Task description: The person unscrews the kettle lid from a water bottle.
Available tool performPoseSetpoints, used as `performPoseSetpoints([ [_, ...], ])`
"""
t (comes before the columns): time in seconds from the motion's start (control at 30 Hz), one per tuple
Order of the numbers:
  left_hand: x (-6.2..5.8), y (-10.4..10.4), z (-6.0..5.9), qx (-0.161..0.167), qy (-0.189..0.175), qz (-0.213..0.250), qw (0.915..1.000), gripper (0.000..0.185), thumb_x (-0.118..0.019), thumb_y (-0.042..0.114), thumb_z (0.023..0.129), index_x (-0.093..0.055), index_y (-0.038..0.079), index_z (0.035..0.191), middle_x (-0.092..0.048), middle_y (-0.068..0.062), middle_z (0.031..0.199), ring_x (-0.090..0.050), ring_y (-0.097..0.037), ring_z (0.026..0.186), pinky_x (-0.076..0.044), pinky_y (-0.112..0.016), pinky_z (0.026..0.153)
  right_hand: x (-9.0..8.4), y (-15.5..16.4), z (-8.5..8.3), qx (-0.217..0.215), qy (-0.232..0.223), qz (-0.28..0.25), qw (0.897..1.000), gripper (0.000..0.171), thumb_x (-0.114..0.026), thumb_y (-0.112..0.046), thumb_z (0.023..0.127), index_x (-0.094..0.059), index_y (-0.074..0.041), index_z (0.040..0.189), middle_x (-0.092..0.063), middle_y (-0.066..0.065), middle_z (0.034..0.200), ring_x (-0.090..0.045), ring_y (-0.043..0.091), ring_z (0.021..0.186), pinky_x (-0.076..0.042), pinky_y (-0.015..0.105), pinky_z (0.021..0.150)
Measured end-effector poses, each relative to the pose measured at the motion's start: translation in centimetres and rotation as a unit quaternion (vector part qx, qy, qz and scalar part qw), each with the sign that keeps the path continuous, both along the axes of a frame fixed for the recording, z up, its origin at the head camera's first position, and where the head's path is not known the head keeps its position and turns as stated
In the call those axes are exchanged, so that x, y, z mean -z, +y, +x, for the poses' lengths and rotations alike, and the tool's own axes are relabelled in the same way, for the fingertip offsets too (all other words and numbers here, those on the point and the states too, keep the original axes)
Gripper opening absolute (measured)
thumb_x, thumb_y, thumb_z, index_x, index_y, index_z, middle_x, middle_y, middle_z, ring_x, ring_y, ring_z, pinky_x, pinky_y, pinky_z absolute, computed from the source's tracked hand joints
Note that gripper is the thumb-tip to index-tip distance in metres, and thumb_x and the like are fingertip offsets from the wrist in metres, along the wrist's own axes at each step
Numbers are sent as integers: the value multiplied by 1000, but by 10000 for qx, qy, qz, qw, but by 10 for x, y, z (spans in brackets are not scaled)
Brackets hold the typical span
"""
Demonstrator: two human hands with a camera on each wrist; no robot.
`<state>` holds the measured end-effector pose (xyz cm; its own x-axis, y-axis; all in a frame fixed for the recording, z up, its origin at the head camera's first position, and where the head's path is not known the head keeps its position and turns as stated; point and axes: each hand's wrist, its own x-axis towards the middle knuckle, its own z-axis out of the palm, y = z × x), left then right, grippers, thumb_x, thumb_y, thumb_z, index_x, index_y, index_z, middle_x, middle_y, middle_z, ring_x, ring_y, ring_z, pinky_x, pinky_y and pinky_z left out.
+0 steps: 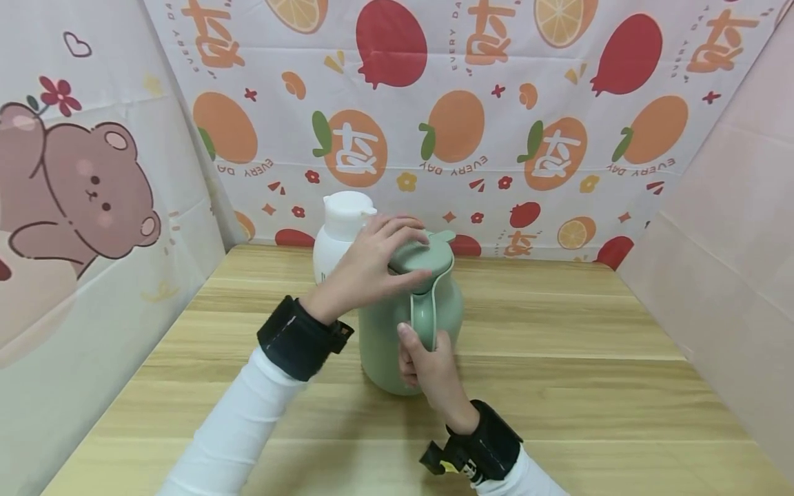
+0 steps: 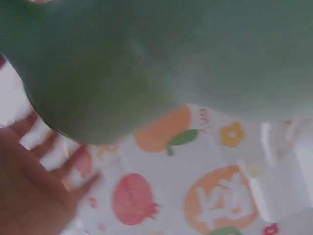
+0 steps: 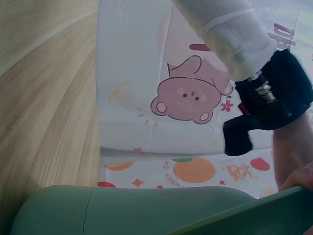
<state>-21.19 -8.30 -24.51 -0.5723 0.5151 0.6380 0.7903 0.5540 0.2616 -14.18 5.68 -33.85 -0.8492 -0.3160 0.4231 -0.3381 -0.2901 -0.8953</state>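
A pale green thermos jug [image 1: 384, 344] stands on the wooden table, its handle [image 1: 424, 315] facing me. My right hand [image 1: 434, 375] grips that handle, thumb on top and fingers curled round it. Over the round green lid [image 1: 434, 256] is my left hand [image 1: 372, 265], fingers spread and thumb stretched along the near side. In the left wrist view, the left hand [image 2: 34, 188] shows its loosely spread fingers beside the lid's blurred edge. The right wrist view shows the jug's side [image 3: 142, 205] along the bottom, with most of the right hand out of frame.
Behind the green jug, to the left, stands a white jug [image 1: 329, 251], partly hidden by my left hand. The wooden table [image 1: 558, 386] runs back to a fruit-print cloth [image 1: 409, 158]. A bear-print cloth [image 1: 93, 186] hangs on the left.
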Motion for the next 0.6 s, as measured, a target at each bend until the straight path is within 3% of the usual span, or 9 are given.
performPoseSetpoints([
  [0.1, 3, -8, -6, 887, -386, 236, 9950, 23, -66, 15, 84, -61, 9, 106, -54, -6, 125, -38, -21, 124, -22, -39, 104, 0, 0, 0, 11, -39, 10, 10000, 43, -48, -20, 95, -32, -2, 59, -27, 3, 46, -26, 13, 37, -23, 24, 36],
  [0.2, 6, -13, -10, 1251, -718, 281, 9891, 24, -62, 10, 85, -60, 10, 109, -54, -3, 125, -39, -17, 124, -31, -37, 100, -1, 0, 1, 38, -68, 44, 10000, 43, -48, -20, 95, -33, -2, 59, -28, 2, 47, -26, 13, 37, -24, 24, 37],
  [0.4, 8, -14, -11, 1100, -787, 282, 9904, 25, -63, 15, 85, -62, 14, 110, -55, 1, 125, -40, -16, 122, -37, -39, 94, -1, 0, 1, 58, -151, 67, 9998, 43, -48, -21, 95, -33, -1, 60, -30, 2, 48, -27, 13, 37, -25, 24, 37],
  [0.6, 4, -8, -7, 694, -475, 214, 9962, 24, -67, 21, 83, -65, 15, 106, -58, 0, 119, -46, -18, 113, -37, -40, 91, -2, -1, 0, 81, -192, 46, 9998, 43, -48, -21, 95, -33, -2, 60, -30, 1, 47, -27, 13, 37, -25, 24, 37],
])
